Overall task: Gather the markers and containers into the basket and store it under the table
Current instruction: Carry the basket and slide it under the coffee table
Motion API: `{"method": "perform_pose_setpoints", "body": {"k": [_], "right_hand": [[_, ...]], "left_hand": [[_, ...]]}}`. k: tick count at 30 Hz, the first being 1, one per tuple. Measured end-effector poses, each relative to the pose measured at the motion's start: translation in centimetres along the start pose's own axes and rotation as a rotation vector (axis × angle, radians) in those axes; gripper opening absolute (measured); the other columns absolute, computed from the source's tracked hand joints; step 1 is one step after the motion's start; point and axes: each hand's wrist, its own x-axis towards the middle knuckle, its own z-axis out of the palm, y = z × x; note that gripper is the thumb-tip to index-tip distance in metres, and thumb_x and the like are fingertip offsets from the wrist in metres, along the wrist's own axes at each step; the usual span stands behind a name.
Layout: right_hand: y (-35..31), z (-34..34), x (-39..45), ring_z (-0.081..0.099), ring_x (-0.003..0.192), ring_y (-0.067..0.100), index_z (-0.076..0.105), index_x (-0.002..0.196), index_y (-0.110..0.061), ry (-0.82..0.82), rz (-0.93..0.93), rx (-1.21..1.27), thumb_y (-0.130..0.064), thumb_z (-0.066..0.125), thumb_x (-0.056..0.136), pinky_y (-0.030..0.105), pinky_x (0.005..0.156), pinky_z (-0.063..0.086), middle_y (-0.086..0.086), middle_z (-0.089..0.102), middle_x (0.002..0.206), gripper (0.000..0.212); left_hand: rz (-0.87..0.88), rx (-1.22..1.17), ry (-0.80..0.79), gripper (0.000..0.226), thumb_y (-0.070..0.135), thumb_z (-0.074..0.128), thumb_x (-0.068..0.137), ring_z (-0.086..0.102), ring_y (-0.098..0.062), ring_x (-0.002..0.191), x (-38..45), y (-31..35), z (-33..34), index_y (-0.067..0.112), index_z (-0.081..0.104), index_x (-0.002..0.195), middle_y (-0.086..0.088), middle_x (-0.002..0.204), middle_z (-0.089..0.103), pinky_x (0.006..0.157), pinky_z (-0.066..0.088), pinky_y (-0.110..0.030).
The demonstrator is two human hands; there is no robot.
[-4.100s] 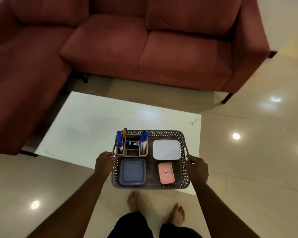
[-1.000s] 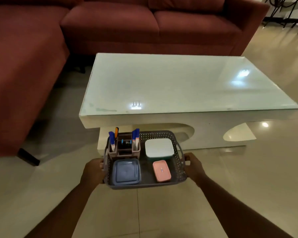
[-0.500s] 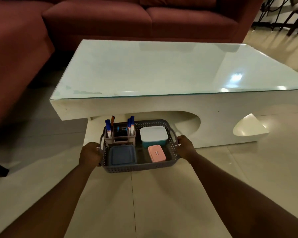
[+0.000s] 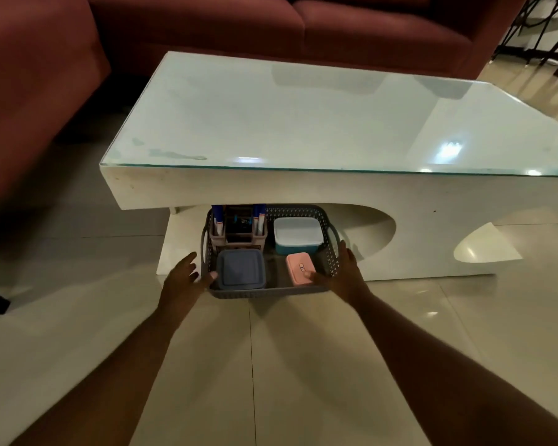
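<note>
A grey perforated basket (image 4: 268,289) is sitting on the tiled floor (image 4: 303,365) at the front of a white, glass-topped table (image 4: 303,123), its far end reaching under the table's front edge and its near end sticking out toward the viewer. Inside the basket, a pen holder (image 4: 239,235) with blue markers (image 4: 218,217) is standing in the corner farthest under the table on the left, with a white-lidded teal container (image 4: 298,235) beside it on the right. Nearer the viewer, a grey-blue lidded container (image 4: 240,268) and a small pink box (image 4: 298,268) are lying side by side. The left hand (image 4: 182,280) is spreading its fingers loosely by the basket's near left corner, thumb touching the rim, grasping nothing. The right hand (image 4: 342,275) is resting with relaxed, straight fingers along the basket's right side, thumb over the rim. A dark red sofa (image 4: 271,24) is standing behind the table.
</note>
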Motion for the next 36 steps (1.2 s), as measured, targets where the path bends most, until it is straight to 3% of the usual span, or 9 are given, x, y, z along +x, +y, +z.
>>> {"method": "perform_pose_setpoints", "body": {"k": [2,4,7,11,14,21,25,30,36], "right_hand": [[-0.1,0.3,-1.8,0.037,0.139,0.027,0.028,0.15,-0.021,0.139,-0.189,-0.292,-0.067,0.071,0.073,0.048,0.11,0.04,0.01,0.039,0.152,0.1],[0.3,0.9,-2.9,0.05,0.122,0.024,0.048,0.135,-0.022,0.208,-0.474,-0.575,-0.061,0.062,0.083,0.04,0.097,0.045,0.006,0.054,0.135,0.066],[0.8,2.6,-2.9,0.058,0.1,0.03,0.057,0.116,-0.018,0.163,-0.735,-0.877,-0.034,0.062,0.091,0.041,0.081,0.048,0.011,0.063,0.115,0.03],[0.2,3.6,-2.4,0.063,0.089,0.031,0.05,0.112,-0.015,0.141,-0.666,-0.796,-0.012,0.073,0.083,0.038,0.054,0.056,0.013,0.063,0.106,0.037],[-1.3,3.2,-1.6,0.066,0.09,0.032,0.055,0.11,-0.013,0.153,-0.575,-0.772,-0.007,0.077,0.078,0.037,0.048,0.056,0.015,0.064,0.108,0.039],[-1.7,3.9,-0.3,0.067,0.091,0.031,0.062,0.125,-0.008,0.076,-0.59,-0.788,-0.011,0.069,0.087,0.041,0.06,0.061,0.014,0.058,0.123,0.039],[-1.9,4.5,-0.1,0.059,0.118,0.032,0.05,0.141,-0.01,0.084,-0.504,-0.715,-0.015,0.07,0.084,0.042,0.082,0.061,0.011,0.048,0.142,0.06],[-1.8,4.7,1.3,0.008,0.153,0.039,0.01,0.159,-0.013,-0.06,-0.371,-0.79,-0.04,0.065,0.085,0.054,0.121,0.026,0.013,0.003,0.167,0.097],[-3.0,4.4,2.5,-0.001,0.154,0.039,0.004,0.161,-0.022,-0.093,-0.362,-0.823,-0.057,0.059,0.086,0.06,0.123,0.015,0.013,-0.006,0.168,0.099]], "left_hand": [[0.259,0.361,0.093,0.064,0.028,0.078,0.079,0.052,-0.027,0.123,-1.8,-0.7,0.2,0.02,0.049,0.135,-0.006,0.142,0.047,0.093,0.053,-0.048],[0.537,0.675,0.217,0.043,0.03,0.076,0.08,0.056,-0.022,0.104,-3.1,-1.5,0.7,0.019,0.057,0.117,-0.004,0.122,0.055,0.077,0.056,-0.041],[0.734,0.954,0.063,0.026,0.029,0.076,0.08,0.061,-0.019,0.09,-3.8,-3.1,2.3,0.018,0.065,0.101,-0.001,0.103,0.061,0.07,0.055,-0.033],[0.74,1.105,-0.045,0.043,0.03,0.078,0.078,0.065,-0.024,0.097,-3.0,-4.8,3.8,0.013,0.064,0.115,-0.006,0.111,0.065,0.069,0.057,-0.036],[0.702,1.155,-0.048,0.054,0.032,0.073,0.082,0.062,-0.027,0.11,-2.2,-4.2,4.3,0.009,0.056,0.129,-0.011,0.123,0.062,0.078,0.056,-0.04],[0.618,1.102,-0.041,0.067,0.025,0.075,0.08,0.052,-0.034,0.126,0.3,-1.7,5.3,0.006,0.045,0.138,-0.017,0.138,0.051,0.088,0.054,-0.048],[0.576,1.113,-0.079,0.076,0.028,0.071,0.084,0.035,-0.033,0.141,1.2,-1.3,5.5,0.009,0.033,0.147,-0.015,0.152,0.036,0.104,0.044,-0.054],[0.482,1.265,-0.249,0.091,0.051,0.053,0.091,-0.012,-0.028,0.15,2.8,-0.6,5.5,0.024,-0.008,0.154,-0.006,0.163,-0.012,0.118,0.003,-0.061],[0.387,1.349,-0.31,0.094,0.065,0.046,0.087,-0.01,-0.028,0.151,4.4,0.6,6.1,0.026,-0.007,0.154,-0.003,0.164,-0.012,0.116,0.004,-0.066]]}}
